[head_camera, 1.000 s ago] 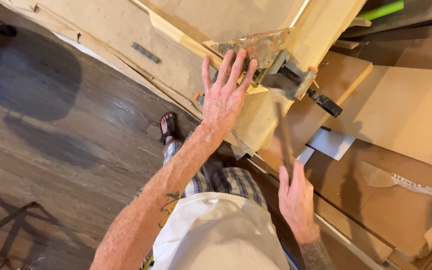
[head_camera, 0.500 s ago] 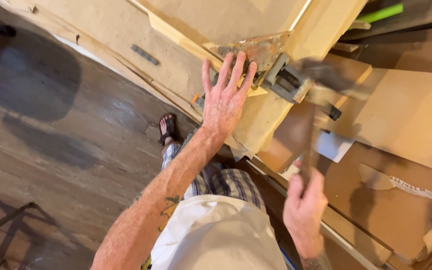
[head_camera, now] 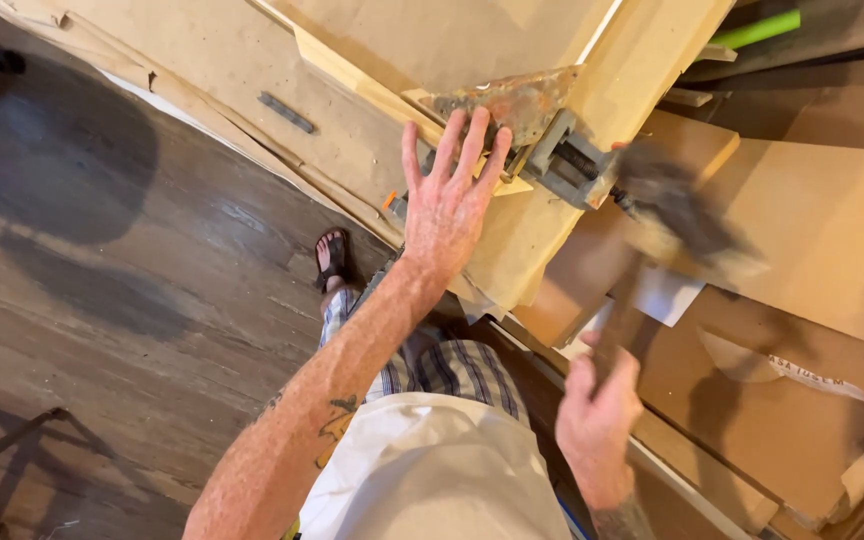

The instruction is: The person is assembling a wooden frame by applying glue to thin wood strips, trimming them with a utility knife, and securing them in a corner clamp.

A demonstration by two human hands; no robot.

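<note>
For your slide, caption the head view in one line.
Left hand steadies a wooden board by a metal clamp; right hand swings a blurred hammer.

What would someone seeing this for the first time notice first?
The left hand lies spread flat on the pale wooden board at centre, its fingers touching a rusty metal plate. To its right, the right hand grips a motion-blurred hammer beside a grey metal clamp.

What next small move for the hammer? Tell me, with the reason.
Probably finish the swing onto the grey metal clamp: the blurred hammer in the right hand is near it, while the left hand lies flat on the pale wooden board.
</note>
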